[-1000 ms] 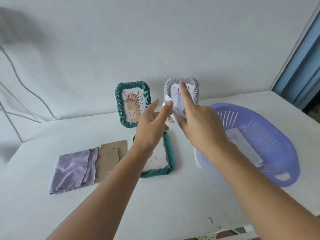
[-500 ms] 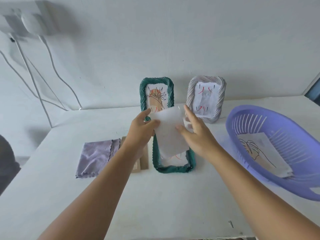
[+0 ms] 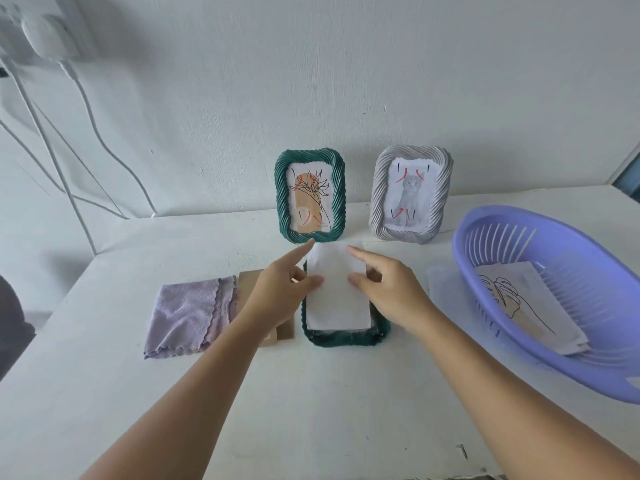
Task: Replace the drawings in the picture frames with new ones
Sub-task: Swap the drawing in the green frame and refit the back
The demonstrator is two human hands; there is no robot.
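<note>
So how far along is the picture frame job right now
Looks done: the upright green rope-edged frame and the upright grey rope-edged frame each show a drawing. In hand: left hand and right hand press a white paper sheet into the face-down green frame. Left: refit the brown cardboard backing and stand it up. A leaf drawing lies in the purple plastic basket.

Matt paper sheet (image 3: 337,289), fuzzy cloth (image 3: 188,315) (lilac), glossy plastic basket (image 3: 519,216)
</note>
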